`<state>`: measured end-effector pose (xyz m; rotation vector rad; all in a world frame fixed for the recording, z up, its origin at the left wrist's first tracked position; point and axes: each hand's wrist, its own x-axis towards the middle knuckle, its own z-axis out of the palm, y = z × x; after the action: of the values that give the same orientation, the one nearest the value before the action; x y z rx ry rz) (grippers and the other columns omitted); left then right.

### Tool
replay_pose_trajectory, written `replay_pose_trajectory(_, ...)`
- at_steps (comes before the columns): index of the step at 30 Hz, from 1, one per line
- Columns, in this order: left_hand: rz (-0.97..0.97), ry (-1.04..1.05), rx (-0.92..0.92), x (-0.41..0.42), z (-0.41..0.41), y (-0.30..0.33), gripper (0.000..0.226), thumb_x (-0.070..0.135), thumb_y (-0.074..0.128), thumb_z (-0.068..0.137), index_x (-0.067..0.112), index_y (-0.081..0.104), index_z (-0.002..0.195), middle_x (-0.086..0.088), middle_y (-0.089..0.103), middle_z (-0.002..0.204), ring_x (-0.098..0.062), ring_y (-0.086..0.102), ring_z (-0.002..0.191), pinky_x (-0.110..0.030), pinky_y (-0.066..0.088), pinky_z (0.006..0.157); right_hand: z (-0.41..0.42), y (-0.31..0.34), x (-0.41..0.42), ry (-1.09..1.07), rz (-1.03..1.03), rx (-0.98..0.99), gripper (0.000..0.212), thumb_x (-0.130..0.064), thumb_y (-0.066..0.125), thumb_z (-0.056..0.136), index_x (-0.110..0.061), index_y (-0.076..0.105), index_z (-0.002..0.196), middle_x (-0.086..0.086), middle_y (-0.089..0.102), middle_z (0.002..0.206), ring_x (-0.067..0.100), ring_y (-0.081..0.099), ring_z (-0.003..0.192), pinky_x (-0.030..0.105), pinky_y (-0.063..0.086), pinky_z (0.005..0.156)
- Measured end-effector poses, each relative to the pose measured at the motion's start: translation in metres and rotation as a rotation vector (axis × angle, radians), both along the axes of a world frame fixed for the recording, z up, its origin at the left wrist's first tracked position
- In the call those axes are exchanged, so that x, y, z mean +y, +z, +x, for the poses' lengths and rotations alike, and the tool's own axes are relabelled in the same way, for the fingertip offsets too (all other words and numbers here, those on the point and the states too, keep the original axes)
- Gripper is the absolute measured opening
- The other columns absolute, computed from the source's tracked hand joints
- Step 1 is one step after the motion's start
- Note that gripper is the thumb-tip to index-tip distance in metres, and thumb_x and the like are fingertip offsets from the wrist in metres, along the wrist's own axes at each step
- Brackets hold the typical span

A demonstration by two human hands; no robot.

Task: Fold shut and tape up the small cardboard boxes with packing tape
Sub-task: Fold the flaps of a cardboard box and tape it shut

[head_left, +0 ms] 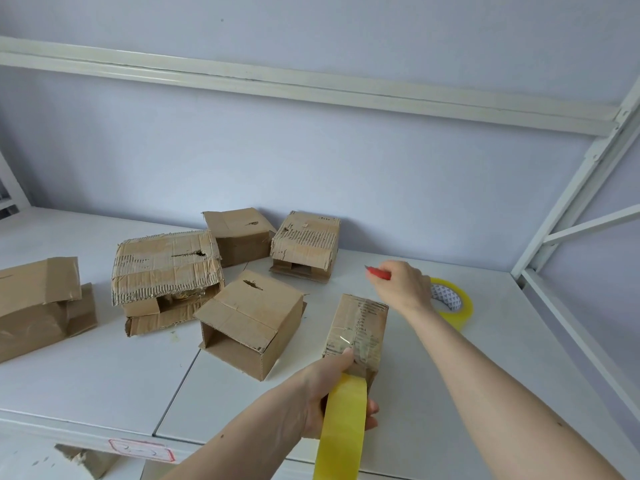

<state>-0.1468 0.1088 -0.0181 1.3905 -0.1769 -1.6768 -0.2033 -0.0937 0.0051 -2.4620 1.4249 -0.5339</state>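
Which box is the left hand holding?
The narrow tape-wrapped box nearest the person; the left hand grips its near end. The others sit untouched.

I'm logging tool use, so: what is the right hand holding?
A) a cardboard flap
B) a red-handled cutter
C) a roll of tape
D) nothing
B: the right hand grips a red-handled cutter, its tip poking out past the fingers, above the taped box.

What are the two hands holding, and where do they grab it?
The left hand grips the yellow tape roll around its rim, against the small taped box. The right hand holds a red cutter by its handle.
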Motion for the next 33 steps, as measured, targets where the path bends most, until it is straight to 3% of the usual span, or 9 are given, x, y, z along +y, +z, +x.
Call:
replay_pose_trajectory(6,0.003,-0.003,0.008,-0.010,-0.001,-0.001,0.051,0.047,0.049,0.103,0.001,0.053,0.126,-0.019,0.064,0.075,-0.028,0.066,0.056,-0.038,0.058,0.059,0.003,-0.017,0.011,0.103,0.184,0.185,0.060,-0.071,0.042,0.093,-0.025,0.046,0.056,0.005,0.063,0.088,0.033,0.059,0.106,0.041,0.043,0.092)
replay_pose_trajectory(13,-0.017,0.027,0.031,-0.010,-0.002,0.002,0.049,0.045,0.049,0.104,0.001,0.055,0.123,-0.017,0.062,0.077,-0.026,0.065,0.054,-0.036,0.059,0.056,0.000,-0.019,0.006,0.019,0.309,0.230,0.085,-0.092,0.031,0.076,-0.022,0.071,0.100,0.004,0.069,0.107,0.030,0.059,0.112,0.043,0.045,0.099)
replay_pose_trajectory(16,-0.030,0.026,0.056,-0.012,-0.001,0.004,0.049,0.045,0.047,0.104,0.001,0.056,0.123,-0.018,0.063,0.077,-0.026,0.065,0.055,-0.037,0.059,0.057,-0.029,-0.023,-0.001,-0.099,0.260,0.001,0.072,-0.086,0.039,0.080,-0.019,0.065,0.081,0.002,0.069,0.089,0.030,0.065,0.098,0.041,0.051,0.089)
replay_pose_trajectory(19,-0.035,0.020,0.060,-0.014,-0.001,0.004,0.049,0.045,0.047,0.105,0.000,0.057,0.121,-0.018,0.063,0.074,-0.027,0.065,0.058,-0.039,0.059,0.062,-0.060,-0.028,-0.001,-0.197,0.253,0.028,0.053,-0.072,0.052,0.085,-0.025,0.062,0.108,-0.002,0.068,0.110,0.027,0.060,0.115,0.037,0.040,0.099)
replay_pose_trajectory(22,-0.033,0.015,0.081,-0.016,-0.001,0.006,0.048,0.044,0.046,0.105,-0.001,0.058,0.117,-0.018,0.061,0.072,-0.027,0.064,0.058,-0.039,0.059,0.063,-0.075,-0.029,0.011,-0.123,0.195,-0.073,0.056,-0.022,0.069,0.083,-0.020,0.049,0.135,0.000,0.054,0.137,0.023,0.043,0.136,0.034,0.026,0.110)
replay_pose_trajectory(25,-0.038,0.027,0.095,-0.016,0.000,0.008,0.047,0.044,0.046,0.105,0.000,0.059,0.115,-0.017,0.061,0.073,-0.026,0.063,0.058,-0.038,0.060,0.062,-0.079,-0.028,0.032,0.120,0.143,-0.267,0.065,0.009,0.057,0.074,-0.013,0.051,0.135,0.002,0.050,0.143,0.021,0.038,0.137,0.020,0.024,0.106)
replay_pose_trajectory(27,-0.039,0.031,0.100,-0.017,0.000,0.008,0.048,0.044,0.046,0.105,-0.001,0.058,0.118,-0.018,0.061,0.073,-0.026,0.064,0.057,-0.038,0.060,0.062,-0.075,-0.030,0.045,0.255,0.107,-0.192,0.066,0.010,0.054,0.071,-0.015,0.053,0.133,-0.002,0.050,0.144,0.018,0.038,0.137,0.016,0.020,0.105)
replay_pose_trajectory(30,-0.043,0.035,0.116,-0.016,0.000,0.008,0.051,0.045,0.047,0.104,-0.002,0.059,0.121,-0.018,0.062,0.073,-0.027,0.064,0.059,-0.037,0.061,0.059,-0.070,-0.032,0.055,0.331,0.095,-0.257,0.054,-0.005,0.048,0.075,-0.016,0.056,0.127,-0.003,0.053,0.145,0.016,0.039,0.136,0.030,0.022,0.116)
replay_pose_trajectory(33,-0.055,0.020,0.144,-0.013,0.001,0.010,0.058,0.051,0.050,0.100,-0.003,0.071,0.095,-0.017,0.060,0.071,-0.028,0.061,0.064,-0.036,0.058,0.061,-0.065,-0.033,0.059,0.448,0.129,-0.225,0.041,-0.028,0.041,0.105,-0.025,0.048,0.146,-0.010,0.040,0.156,0.003,0.023,0.148,0.034,0.008,0.125)
